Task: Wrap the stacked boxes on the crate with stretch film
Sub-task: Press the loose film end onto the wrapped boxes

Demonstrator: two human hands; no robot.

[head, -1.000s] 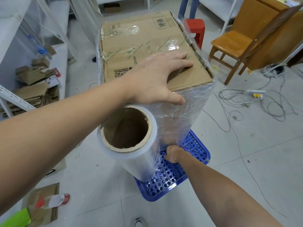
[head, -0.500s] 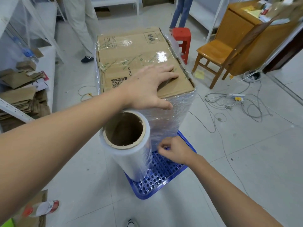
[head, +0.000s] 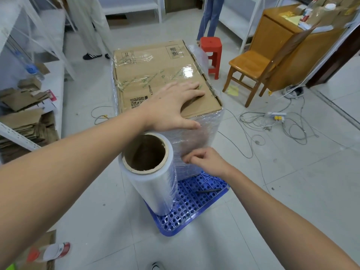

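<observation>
head view | my left hand (head: 171,106) lies flat, fingers straight, on top of the boxes (head: 155,78) | my right hand (head: 206,162) pinches the film (head: 194,141) on the boxes' near side | boxes stand on the blue crate (head: 194,203) on the floor | film roll (head: 152,172) upright on the crate's near corner, against the boxes

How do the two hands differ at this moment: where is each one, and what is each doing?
The left hand lies flat on top of the stacked boxes, fingers spread; the right hand is lower, against the wrapped side. The left hand presses with straight fingers; the right hand's fingers are curled, pinching the stretch film. Both touch the stack.
</observation>
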